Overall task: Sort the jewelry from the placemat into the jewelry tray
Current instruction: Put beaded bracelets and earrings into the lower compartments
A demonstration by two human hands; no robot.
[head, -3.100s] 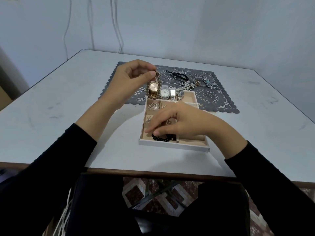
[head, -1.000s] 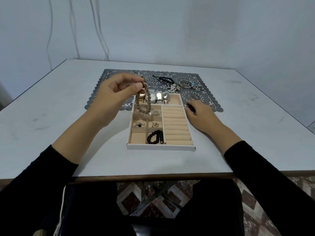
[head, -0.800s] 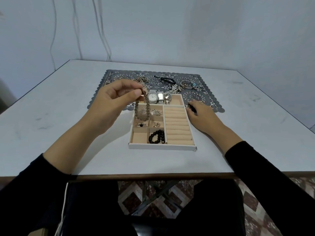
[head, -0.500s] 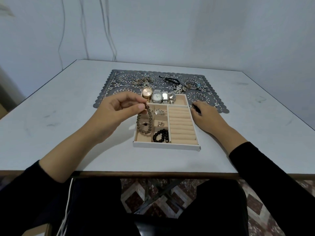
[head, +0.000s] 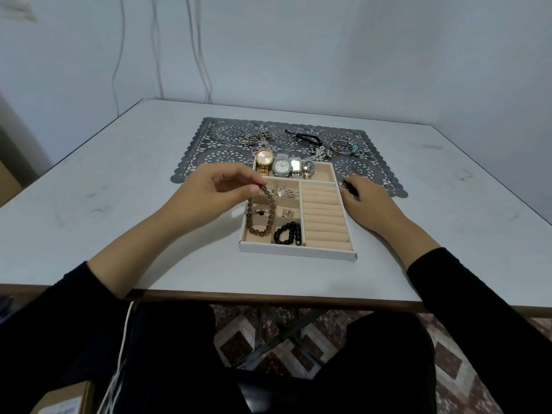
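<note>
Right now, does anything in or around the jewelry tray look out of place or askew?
Only the brown bead bracelet. Pinched by the left hand, it hangs across the left compartments of the jewelry tray, with its lower end at the front-left one, not yet laid down. Nothing else stands out.

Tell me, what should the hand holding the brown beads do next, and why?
Probably lower the left hand and let go. It pinches the brown bead bracelet by its top, and the loop's bottom hangs at the near-left pocket of the tray, which looks free, beside the black bead bracelet.
</note>
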